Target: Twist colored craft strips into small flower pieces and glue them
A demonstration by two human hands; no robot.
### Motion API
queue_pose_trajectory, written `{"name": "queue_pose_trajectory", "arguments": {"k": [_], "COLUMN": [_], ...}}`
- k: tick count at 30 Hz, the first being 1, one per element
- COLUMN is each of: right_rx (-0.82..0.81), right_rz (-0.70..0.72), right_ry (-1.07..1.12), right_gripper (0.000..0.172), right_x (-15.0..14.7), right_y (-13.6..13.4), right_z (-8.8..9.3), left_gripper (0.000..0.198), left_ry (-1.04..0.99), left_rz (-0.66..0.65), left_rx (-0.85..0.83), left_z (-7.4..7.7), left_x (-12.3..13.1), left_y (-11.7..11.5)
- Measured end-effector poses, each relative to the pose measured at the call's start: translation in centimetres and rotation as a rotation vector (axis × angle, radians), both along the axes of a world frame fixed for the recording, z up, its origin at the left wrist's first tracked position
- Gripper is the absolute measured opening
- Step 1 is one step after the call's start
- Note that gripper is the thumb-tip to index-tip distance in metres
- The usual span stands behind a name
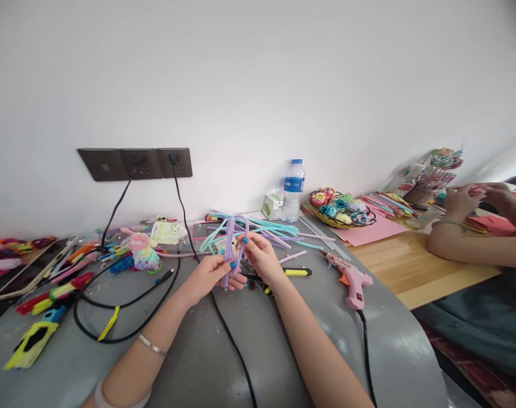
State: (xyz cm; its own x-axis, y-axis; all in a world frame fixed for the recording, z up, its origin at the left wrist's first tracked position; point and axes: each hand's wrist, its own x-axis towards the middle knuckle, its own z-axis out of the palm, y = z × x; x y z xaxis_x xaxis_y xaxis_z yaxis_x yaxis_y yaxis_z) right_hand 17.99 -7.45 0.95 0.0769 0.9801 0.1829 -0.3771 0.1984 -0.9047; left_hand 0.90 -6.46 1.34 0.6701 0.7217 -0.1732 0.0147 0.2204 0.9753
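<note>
Currently bending: left hand (pixel 209 276) and right hand (pixel 260 255) both pinch purple pipe cleaner (pixel 233 241), left of glue gun (pixel 351 280); next twist needs firm pinch.

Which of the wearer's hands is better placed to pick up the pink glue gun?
Probably the right hand. The pink glue gun lies on the grey table to its right, nothing between. The left hand sits farther away and would have to cross over. Both hands grip the purple pipe cleaner.
</note>
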Motion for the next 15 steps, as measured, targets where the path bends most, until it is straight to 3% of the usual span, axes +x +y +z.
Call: {"name": "queue_pose_trajectory", "arguments": {"k": [15], "right_rx": [0.030], "right_rz": [-0.015], "right_ry": [-0.070], "right_gripper": [0.018], "right_x": [0.1], "right_y": [0.0], "right_z": [-0.8], "left_gripper": [0.053], "left_ry": [0.040], "left_rz": [-0.082], "left_rx": [-0.045], "left_z": [0.0], "left_x": [0.0], "left_y": [0.0]}}
